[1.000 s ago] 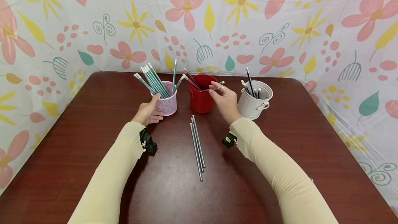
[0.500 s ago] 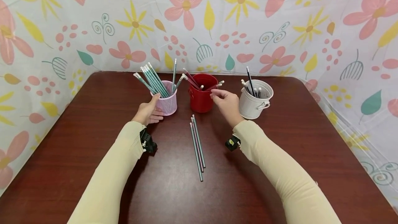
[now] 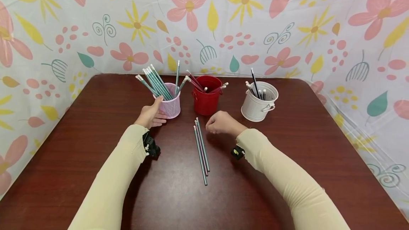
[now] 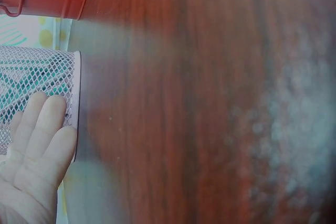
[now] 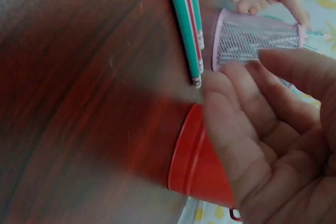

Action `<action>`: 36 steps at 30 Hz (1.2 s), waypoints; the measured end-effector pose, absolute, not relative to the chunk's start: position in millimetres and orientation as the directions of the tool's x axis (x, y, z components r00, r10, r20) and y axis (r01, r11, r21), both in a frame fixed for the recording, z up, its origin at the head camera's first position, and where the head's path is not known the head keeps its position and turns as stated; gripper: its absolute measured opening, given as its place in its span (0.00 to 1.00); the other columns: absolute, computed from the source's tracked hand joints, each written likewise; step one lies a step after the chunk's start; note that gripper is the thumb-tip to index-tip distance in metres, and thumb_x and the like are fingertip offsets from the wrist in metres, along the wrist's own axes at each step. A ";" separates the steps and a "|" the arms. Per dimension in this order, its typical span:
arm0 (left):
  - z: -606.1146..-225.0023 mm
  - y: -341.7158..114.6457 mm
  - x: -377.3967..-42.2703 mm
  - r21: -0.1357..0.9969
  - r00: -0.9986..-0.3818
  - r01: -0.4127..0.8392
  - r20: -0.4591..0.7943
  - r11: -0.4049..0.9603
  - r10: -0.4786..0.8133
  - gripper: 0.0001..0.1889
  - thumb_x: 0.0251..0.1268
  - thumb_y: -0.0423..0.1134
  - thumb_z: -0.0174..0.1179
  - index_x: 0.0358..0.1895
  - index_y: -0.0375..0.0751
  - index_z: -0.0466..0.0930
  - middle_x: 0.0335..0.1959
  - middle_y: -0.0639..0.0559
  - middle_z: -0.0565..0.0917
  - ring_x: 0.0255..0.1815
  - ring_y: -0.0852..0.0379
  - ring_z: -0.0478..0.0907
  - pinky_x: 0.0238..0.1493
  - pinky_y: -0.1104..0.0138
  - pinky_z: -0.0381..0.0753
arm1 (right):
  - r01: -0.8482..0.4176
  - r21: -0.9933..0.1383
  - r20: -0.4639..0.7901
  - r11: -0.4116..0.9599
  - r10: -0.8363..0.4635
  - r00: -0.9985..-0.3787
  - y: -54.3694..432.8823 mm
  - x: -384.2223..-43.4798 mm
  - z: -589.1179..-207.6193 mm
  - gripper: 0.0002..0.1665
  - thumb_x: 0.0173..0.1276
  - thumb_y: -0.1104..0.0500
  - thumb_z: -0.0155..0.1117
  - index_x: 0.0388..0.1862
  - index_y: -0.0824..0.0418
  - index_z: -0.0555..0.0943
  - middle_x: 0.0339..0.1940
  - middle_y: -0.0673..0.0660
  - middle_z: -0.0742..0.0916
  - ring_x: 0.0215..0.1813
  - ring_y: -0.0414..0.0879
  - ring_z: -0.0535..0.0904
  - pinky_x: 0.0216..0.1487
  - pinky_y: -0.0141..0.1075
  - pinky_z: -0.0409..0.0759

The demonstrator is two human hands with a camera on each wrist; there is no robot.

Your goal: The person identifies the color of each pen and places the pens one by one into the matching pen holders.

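My left hand (image 3: pixel 152 114) is at the near left side of a pink mesh cup (image 3: pixel 170 108), its thumb against the rim and its fingers extended along the side. Green pencils (image 3: pixel 159 84) with white erasers lean in this cup. My right hand (image 3: pixel 222 123) holds nothing; its fingers bend loosely, with a gap to the thumb in the right wrist view. It hovers just right of three pencils (image 3: pixel 200 148) lying side by side on the table, two green and one pinkish. Behind it stands a red bucket (image 3: pixel 206 104) with several pencils, mostly maroon ones, leaning in it.
A white bucket (image 3: pixel 255 109) with dark pencils (image 3: pixel 254 82) stands on the right. All three containers line up toward the back of the brown table (image 3: pixel 166 191). A flower-patterned cloth (image 3: pixel 204 10) hangs behind the table's back edge.
My right hand let a maroon pencil go into the red bucket, then moved down and left toward the loose pencils. My left hand stayed at the mesh cup.
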State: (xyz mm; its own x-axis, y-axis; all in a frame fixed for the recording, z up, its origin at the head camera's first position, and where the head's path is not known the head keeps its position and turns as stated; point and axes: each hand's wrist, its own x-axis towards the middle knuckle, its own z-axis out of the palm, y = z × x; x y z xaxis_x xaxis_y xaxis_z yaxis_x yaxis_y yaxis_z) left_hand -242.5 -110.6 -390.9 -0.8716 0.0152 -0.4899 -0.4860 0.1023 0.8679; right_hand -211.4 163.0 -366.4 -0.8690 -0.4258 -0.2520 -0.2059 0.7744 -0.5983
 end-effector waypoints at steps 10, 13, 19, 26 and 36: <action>-390.5 -109.1 -243.1 0.864 -0.868 -0.490 -0.495 0.119 0.022 0.45 0.65 0.68 0.43 0.61 0.23 0.67 0.58 0.32 0.76 0.45 0.45 0.82 0.56 0.56 0.76 | -0.188 -0.522 -0.413 0.832 -0.439 -0.798 143.3 -196.8 -381.3 0.12 0.61 0.60 0.67 0.21 0.65 0.84 0.15 0.52 0.82 0.18 0.39 0.77 0.24 0.30 0.80; -388.2 -109.4 -242.5 0.865 -0.869 -0.489 -0.494 0.110 0.016 0.45 0.64 0.69 0.44 0.59 0.23 0.68 0.55 0.32 0.78 0.45 0.45 0.82 0.54 0.57 0.78 | -0.187 -0.501 -0.418 0.845 -0.426 -0.802 139.5 -197.2 -383.2 0.15 0.61 0.57 0.69 0.18 0.63 0.83 0.13 0.52 0.81 0.16 0.39 0.75 0.23 0.29 0.78; -390.9 -109.5 -245.2 0.865 -0.869 -0.491 -0.495 0.103 0.012 0.44 0.64 0.68 0.46 0.58 0.23 0.68 0.54 0.32 0.79 0.41 0.48 0.83 0.53 0.58 0.78 | -0.189 -0.472 -0.431 0.861 -0.413 -0.802 135.3 -198.4 -384.6 0.17 0.60 0.58 0.68 0.14 0.62 0.80 0.10 0.50 0.77 0.14 0.39 0.72 0.19 0.27 0.73; -393.2 -113.0 -245.3 0.859 -0.863 -0.501 -0.505 0.103 0.014 0.45 0.65 0.68 0.43 0.61 0.22 0.66 0.59 0.30 0.75 0.44 0.46 0.82 0.57 0.56 0.76 | -0.138 -0.450 -0.472 0.882 -0.367 -0.802 129.0 -197.0 -384.6 0.17 0.61 0.59 0.65 0.13 0.61 0.75 0.12 0.51 0.75 0.15 0.41 0.71 0.19 0.30 0.76; -391.9 -110.4 -243.7 0.862 -0.865 -0.496 -0.500 0.104 0.025 0.45 0.65 0.68 0.43 0.62 0.23 0.65 0.59 0.31 0.74 0.51 0.43 0.80 0.58 0.57 0.75 | -0.138 -0.376 -0.483 0.916 -0.321 -0.814 122.9 -191.3 -383.7 0.21 0.61 0.58 0.65 0.11 0.59 0.71 0.10 0.51 0.75 0.14 0.43 0.70 0.17 0.31 0.71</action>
State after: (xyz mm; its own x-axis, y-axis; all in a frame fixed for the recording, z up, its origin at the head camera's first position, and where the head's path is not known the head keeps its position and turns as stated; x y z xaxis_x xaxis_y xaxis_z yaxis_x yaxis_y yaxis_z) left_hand -243.7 -110.4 -391.9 -0.8654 0.0250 -0.5004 -0.4956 0.1043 0.8623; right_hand -191.3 122.9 -383.7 -0.8144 -0.3210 -0.4835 -0.1383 0.9164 -0.3756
